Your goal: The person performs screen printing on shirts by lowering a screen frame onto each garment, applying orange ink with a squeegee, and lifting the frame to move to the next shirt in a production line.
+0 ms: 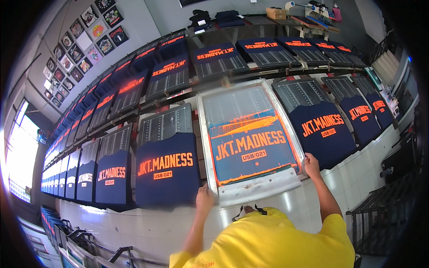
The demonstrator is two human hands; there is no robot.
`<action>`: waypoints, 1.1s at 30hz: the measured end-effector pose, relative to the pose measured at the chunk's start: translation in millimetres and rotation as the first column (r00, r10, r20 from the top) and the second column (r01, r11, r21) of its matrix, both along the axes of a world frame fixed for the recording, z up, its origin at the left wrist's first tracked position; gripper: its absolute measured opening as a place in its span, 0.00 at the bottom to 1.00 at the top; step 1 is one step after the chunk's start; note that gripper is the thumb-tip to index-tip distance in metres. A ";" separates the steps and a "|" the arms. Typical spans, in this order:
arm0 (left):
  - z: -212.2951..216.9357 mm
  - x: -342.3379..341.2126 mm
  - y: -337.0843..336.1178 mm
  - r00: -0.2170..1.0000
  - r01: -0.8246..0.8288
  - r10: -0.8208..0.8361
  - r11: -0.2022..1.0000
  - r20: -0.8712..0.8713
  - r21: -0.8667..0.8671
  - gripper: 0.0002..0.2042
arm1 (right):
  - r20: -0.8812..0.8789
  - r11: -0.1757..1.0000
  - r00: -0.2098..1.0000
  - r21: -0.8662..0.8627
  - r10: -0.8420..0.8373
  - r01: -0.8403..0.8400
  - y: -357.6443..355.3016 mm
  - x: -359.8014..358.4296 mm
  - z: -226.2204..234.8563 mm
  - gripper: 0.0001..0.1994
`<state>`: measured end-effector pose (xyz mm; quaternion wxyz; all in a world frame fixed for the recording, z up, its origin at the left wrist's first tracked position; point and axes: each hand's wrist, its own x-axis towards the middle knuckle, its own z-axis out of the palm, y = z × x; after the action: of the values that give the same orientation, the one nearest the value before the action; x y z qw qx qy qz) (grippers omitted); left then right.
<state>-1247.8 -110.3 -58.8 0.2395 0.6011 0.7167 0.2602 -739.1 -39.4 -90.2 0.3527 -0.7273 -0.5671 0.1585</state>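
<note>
A screen-printing frame [204, 129] with pale metal sides lies over a printing board in front of me. Orange ink [248, 125] is smeared in a band across its mesh, and orange lettering shows through the blue area below. A wide metal strip [259, 186] spans the frame's near end. My left hand [204, 198] is closed at the frame's near left corner, its fingertips partly hidden. On the right side, my right hand [311, 165] grips the frame's edge close to the near right corner.
Navy shirts with orange print lie on boards either side, one shirt [167, 167] to the left and another [322, 134] to the right. More printed shirts [219, 53] line the far row. Dark metal racks [382, 207] stand at right. Framed pictures [89, 33] cover the wall.
</note>
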 end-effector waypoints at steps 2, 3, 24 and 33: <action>-1.3 0.2 3.1 1.000 0.003 -0.002 0.999 0.016 -0.041 0.18 | -0.121 1.000 0.993 -0.010 0.006 -0.007 5.0 4.0 -9.1 0.14; 1.1 3.2 3.4 1.000 -0.004 0.004 1.000 0.019 -0.030 0.17 | -0.181 1.000 0.983 -0.016 0.007 -0.010 6.2 5.1 -11.9 0.14; -40.4 -30.5 35.8 0.849 -0.201 0.295 0.947 0.438 -0.249 0.13 | -0.243 0.990 0.961 0.001 -0.135 0.140 34.2 -4.5 -38.1 0.14; -8.5 3.9 27.4 0.823 -0.327 0.367 0.930 0.434 -0.166 0.16 | -0.305 0.970 0.943 -0.232 -0.136 0.064 39.8 -0.7 -24.3 0.19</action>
<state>-1243.9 -82.9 -67.3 0.3751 0.3715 0.7474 0.4032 -739.7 0.4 -114.5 0.3650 -0.7545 -0.4437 0.3172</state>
